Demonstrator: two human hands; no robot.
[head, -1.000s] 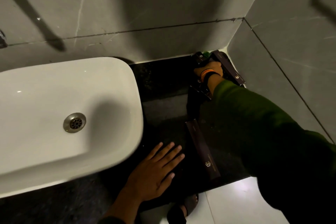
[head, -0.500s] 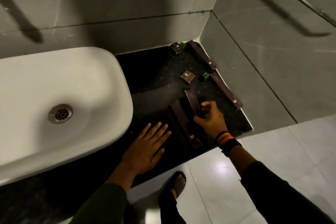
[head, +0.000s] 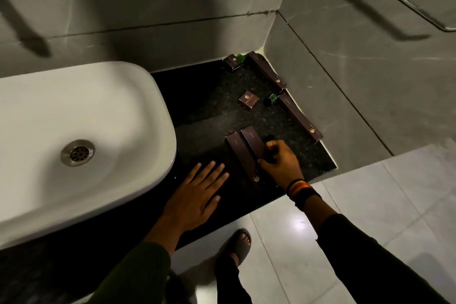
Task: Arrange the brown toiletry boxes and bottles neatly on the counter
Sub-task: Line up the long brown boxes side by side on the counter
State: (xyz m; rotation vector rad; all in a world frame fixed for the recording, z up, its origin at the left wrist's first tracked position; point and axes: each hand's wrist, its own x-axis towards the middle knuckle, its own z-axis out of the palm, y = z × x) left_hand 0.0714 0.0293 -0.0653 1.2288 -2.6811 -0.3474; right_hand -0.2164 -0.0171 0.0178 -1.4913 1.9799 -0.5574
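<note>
On the dark stone counter two long brown boxes lie side by side near the front edge. My right hand rests against the right one, fingers curled around a small dark bottle. My left hand lies flat on the counter, fingers spread, left of the boxes. Two more long boxes lie along the right wall, the farther one and the nearer one. A small square box sits mid-counter beside a green bottle. Another small box and a second green bottle are in the back corner.
A white basin fills the left of the counter. Grey tiled walls close the back and right sides, and a metal rail hangs on the right wall. My sandalled foot stands on the pale floor below the counter's front edge.
My right hand came back from the far corner to the front and now sits by the two long boxes, holding the dark bottle. My left hand stayed flat.
</note>
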